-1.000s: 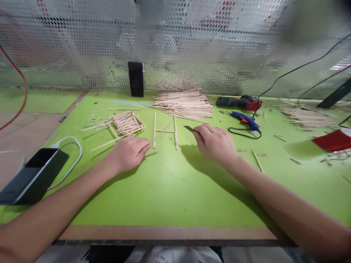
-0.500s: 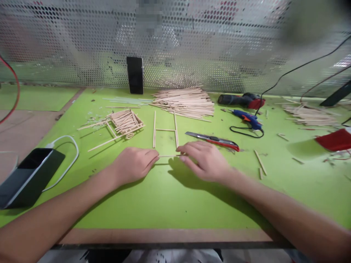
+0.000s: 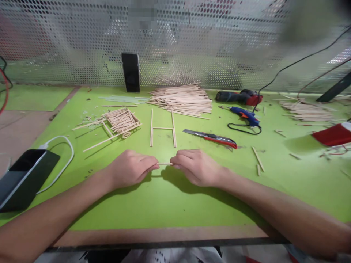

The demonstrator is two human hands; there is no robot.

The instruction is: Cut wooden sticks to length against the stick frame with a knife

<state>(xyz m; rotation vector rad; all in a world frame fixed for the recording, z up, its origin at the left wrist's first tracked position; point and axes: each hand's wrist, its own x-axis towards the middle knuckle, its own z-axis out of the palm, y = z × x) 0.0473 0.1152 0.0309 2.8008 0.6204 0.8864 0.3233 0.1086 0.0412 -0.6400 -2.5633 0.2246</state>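
Observation:
A thin wooden stick (image 3: 164,164) is stretched level between my two hands, a little above the green table. My left hand (image 3: 134,166) pinches its left end, and my right hand (image 3: 196,167) pinches the right end; the fingers hide both tips. Just beyond lies an H-shaped stick frame (image 3: 163,128), made of two long uprights and one crossbar. To its right rests a utility knife (image 3: 210,138) with a red and black handle, blade out. Left of the frame stands a small stick-built cart (image 3: 123,121) with a round wheel, loaded with short sticks.
Behind the frame lies a big stick pile (image 3: 182,99). A phone (image 3: 131,72) leans on the perforated metal screen. At right are a blue glue gun (image 3: 246,115), a power tool (image 3: 240,97), another stick pile (image 3: 307,110) and a red object (image 3: 333,135). A power bank (image 3: 29,179) with a white cable sits left.
Both hands have come slightly nearer to me with the stick. My right fingers have closed more tightly around its end. The whole view has shifted a little.

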